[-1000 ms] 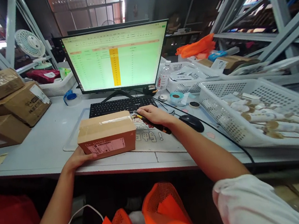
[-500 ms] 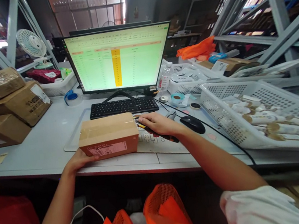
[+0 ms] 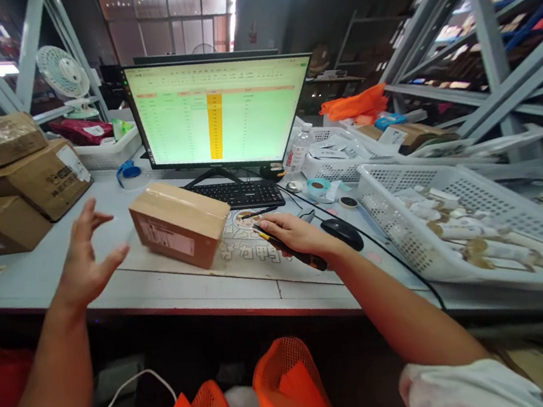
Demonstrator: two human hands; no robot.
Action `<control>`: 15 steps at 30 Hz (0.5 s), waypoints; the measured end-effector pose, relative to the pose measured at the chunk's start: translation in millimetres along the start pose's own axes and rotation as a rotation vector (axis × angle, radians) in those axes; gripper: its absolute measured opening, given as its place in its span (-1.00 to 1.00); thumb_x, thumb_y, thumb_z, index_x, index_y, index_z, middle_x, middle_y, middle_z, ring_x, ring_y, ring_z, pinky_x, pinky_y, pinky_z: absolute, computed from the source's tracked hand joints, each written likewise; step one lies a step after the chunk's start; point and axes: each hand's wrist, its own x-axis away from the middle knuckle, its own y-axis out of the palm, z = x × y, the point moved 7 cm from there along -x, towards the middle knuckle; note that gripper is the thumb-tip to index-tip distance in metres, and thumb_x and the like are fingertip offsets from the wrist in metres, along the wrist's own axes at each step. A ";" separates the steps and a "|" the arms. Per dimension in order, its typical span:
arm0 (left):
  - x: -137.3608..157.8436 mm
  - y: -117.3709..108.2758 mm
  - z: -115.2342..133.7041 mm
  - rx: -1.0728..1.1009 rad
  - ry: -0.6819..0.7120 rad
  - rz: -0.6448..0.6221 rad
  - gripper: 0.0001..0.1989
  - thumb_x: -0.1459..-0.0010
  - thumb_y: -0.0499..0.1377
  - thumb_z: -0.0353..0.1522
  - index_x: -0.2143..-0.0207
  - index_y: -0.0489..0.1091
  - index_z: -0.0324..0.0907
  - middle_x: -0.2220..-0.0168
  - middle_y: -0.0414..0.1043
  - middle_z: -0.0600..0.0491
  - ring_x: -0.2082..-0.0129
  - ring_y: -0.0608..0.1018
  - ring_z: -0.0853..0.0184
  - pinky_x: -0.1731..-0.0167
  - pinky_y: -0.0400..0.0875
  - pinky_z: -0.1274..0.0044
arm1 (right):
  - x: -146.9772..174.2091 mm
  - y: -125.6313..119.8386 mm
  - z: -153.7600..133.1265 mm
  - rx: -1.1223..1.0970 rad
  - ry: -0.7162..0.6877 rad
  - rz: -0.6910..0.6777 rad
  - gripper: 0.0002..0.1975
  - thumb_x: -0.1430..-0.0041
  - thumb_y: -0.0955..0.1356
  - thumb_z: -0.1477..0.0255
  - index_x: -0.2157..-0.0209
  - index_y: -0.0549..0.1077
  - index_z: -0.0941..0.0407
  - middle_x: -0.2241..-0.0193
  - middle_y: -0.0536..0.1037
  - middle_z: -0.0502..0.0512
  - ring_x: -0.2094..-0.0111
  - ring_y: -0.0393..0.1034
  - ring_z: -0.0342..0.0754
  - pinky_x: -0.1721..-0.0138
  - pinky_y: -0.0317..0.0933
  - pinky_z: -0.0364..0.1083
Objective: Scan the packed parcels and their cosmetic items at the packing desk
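Note:
A brown cardboard box (image 3: 178,223) with a white label sits at an angle on the printed desk mat (image 3: 255,270), in front of the keyboard (image 3: 245,194). To its left, my left hand (image 3: 87,256) is raised with the fingers spread, apart from the box and holding nothing. My right hand (image 3: 296,235) is closed around a black and yellow utility knife (image 3: 304,257), right of the box. The knife's tip points left toward the box without touching it. A black mouse (image 3: 341,235) lies just right of my right hand.
A monitor (image 3: 223,112) stands behind the keyboard. Cardboard boxes (image 3: 15,179) are stacked at the left. On the right, a white basket (image 3: 408,238) holds several wrapped rolls. A cable runs beside the mouse. Tape rolls (image 3: 318,187) and a bottle (image 3: 300,149) stand near the monitor.
My left hand has let go of the box and moved left, opening. The box has turned and shifted slightly left. My right hand still holds the knife, with a gap now between it and the box.

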 end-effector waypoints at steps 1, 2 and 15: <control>-8.4 -3.0 6.5 -0.088 0.039 -0.061 0.03 -0.14 0.36 -0.08 -0.49 -0.11 -0.07 -0.36 0.15 -0.10 -0.34 0.28 -0.05 -0.41 0.04 0.08 | -2.5 2.0 3.2 -0.009 0.007 -0.007 -0.53 -0.34 0.24 -0.06 0.37 0.30 0.07 0.57 0.33 -0.06 0.65 0.25 -0.16 0.69 0.17 -0.17; -15.7 -2.3 5.2 -0.110 0.023 -0.133 0.09 -0.08 0.40 -0.07 -0.49 -0.10 -0.10 -0.44 0.00 -0.11 -0.41 0.16 -0.10 -0.42 -0.02 0.05 | -4.7 5.0 5.6 -0.018 0.008 -0.016 -0.53 -0.34 0.24 -0.06 0.38 0.29 0.07 0.58 0.33 -0.07 0.65 0.25 -0.16 0.68 0.18 -0.17; -16.1 81.6 -90.5 0.493 -0.439 -0.393 0.09 0.20 0.51 -0.10 -0.35 0.20 -0.21 -0.32 0.28 -0.24 -0.19 0.50 0.00 -0.10 0.51 0.34 | 0.9 33.1 20.1 -0.212 0.019 0.073 -0.55 -0.21 0.35 -0.02 0.15 0.42 0.07 0.52 0.38 -0.08 0.63 0.32 -0.15 0.66 0.33 -0.13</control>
